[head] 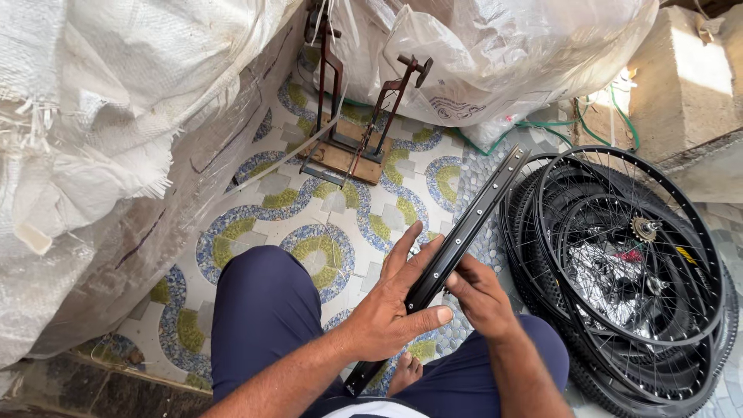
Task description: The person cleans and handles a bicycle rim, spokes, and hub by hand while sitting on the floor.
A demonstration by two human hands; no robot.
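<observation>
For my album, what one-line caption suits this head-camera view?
Seated person's left hand and right hand grip a bare black bicycle rim beside stacked spoked wheels.

Patterned mosaic floor (340,209), white woven sacks (93,116) around, sunlit concrete block (681,85).
</observation>
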